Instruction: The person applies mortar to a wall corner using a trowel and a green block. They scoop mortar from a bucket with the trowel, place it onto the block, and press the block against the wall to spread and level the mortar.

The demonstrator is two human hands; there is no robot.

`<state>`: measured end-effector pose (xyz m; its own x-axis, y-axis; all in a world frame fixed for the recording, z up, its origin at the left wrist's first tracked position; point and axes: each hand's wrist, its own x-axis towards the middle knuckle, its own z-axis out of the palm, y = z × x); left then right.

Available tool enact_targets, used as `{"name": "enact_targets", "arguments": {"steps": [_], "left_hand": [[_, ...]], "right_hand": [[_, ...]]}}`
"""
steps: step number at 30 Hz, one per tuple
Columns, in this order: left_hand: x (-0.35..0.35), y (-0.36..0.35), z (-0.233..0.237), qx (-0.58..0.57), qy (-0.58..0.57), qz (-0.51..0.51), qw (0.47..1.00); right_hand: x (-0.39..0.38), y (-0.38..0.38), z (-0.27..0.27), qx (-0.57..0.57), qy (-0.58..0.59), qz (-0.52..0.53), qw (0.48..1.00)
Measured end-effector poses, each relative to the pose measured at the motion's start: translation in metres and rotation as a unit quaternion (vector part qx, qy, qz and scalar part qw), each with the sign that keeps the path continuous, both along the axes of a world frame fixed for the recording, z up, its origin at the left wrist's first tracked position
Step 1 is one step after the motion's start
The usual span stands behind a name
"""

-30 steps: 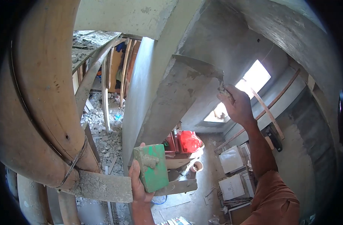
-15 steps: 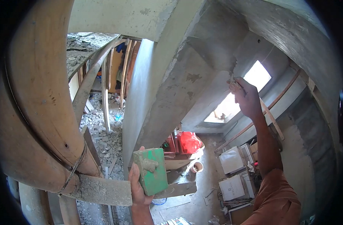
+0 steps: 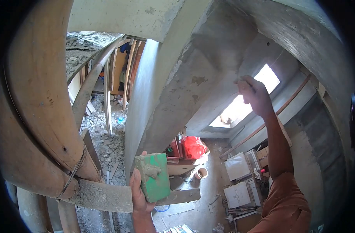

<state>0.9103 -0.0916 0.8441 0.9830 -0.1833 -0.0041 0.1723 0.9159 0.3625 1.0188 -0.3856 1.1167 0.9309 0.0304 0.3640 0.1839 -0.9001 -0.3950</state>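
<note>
My left hand [image 3: 138, 196] is wrapped round the edge of a green rectangular block [image 3: 161, 184], tilted up towards me. A lump of wet grey mortar [image 3: 151, 171] sticks to its face, and grey smears cover its edges. Up at the right, my right hand [image 3: 256, 95] is raised with its fingers curled together against the lower edge of a grey plastered beam [image 3: 208, 73]. What those fingers hold, if anything, is hidden. Rough bare patches [image 3: 199, 80] mark the beam's surface.
Thick bamboo poles [image 3: 49, 97], tied with wire, stand close on my left above a rough plank [image 3: 103, 196]. Rubble [image 3: 107, 155] lies beyond them. Far below are a red bag [image 3: 195, 147], a bucket [image 3: 201, 173] and white boxes [image 3: 237, 194]. A bright window [image 3: 239, 105] is behind my right hand.
My right hand has turned and moved slightly at the beam's edge; the greyish matter seen at its fingers before is now hidden. The green block has shifted slightly left with my left hand.
</note>
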Motion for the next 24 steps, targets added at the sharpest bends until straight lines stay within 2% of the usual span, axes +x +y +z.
{"name": "enact_targets", "arguments": {"steps": [3, 4, 6, 7, 9, 10, 12, 13, 16, 18, 20, 24], "left_hand": [[0.000, 0.001, 0.000, -0.006, -0.009, -0.008, 1.000], [0.000, 0.001, 0.000, -0.006, -0.008, -0.008, 1.000], [0.001, 0.001, 0.001, -0.010, -0.005, -0.006, 1.000], [0.001, 0.001, 0.000, -0.010, -0.004, -0.006, 1.000], [0.001, 0.001, 0.000, -0.007, -0.013, -0.005, 1.000], [0.001, 0.000, 0.000, -0.007, -0.012, -0.006, 1.000], [0.001, 0.000, 0.000, 0.007, -0.006, 0.001, 1.000], [0.000, 0.001, 0.001, 0.008, -0.004, 0.000, 1.000], [0.000, 0.000, 0.003, 0.008, 0.011, 0.006, 1.000], [0.000, 0.001, 0.001, 0.014, -0.001, 0.002, 1.000], [0.000, 0.001, 0.001, 0.013, -0.003, 0.003, 1.000], [0.000, 0.002, 0.005, 0.015, -0.004, -0.004, 1.000]], "right_hand": [[-0.003, -0.004, 0.007, 0.091, -0.051, 0.017, 0.994], [-0.004, -0.004, 0.006, 0.091, -0.050, 0.017, 0.994], [-0.010, -0.001, -0.001, -0.030, -0.076, -0.046, 0.996], [-0.011, 0.001, -0.005, -0.030, -0.075, -0.046, 0.996], [-0.011, 0.006, -0.013, -0.166, -0.082, 0.025, 0.982], [-0.009, 0.006, -0.014, -0.166, -0.081, 0.024, 0.983], [-0.001, 0.005, -0.012, -0.077, 0.014, -0.014, 0.997], [0.003, 0.003, -0.005, -0.036, 0.044, -0.002, 0.998], [0.012, -0.009, -0.002, 0.007, 0.093, 0.016, 0.995], [0.011, -0.015, -0.011, 0.001, 0.066, 0.035, 0.997], [0.004, -0.018, -0.018, 0.059, 0.017, 0.028, 0.998], [-0.012, -0.018, -0.030, 0.127, 0.002, 0.052, 0.991]]}}
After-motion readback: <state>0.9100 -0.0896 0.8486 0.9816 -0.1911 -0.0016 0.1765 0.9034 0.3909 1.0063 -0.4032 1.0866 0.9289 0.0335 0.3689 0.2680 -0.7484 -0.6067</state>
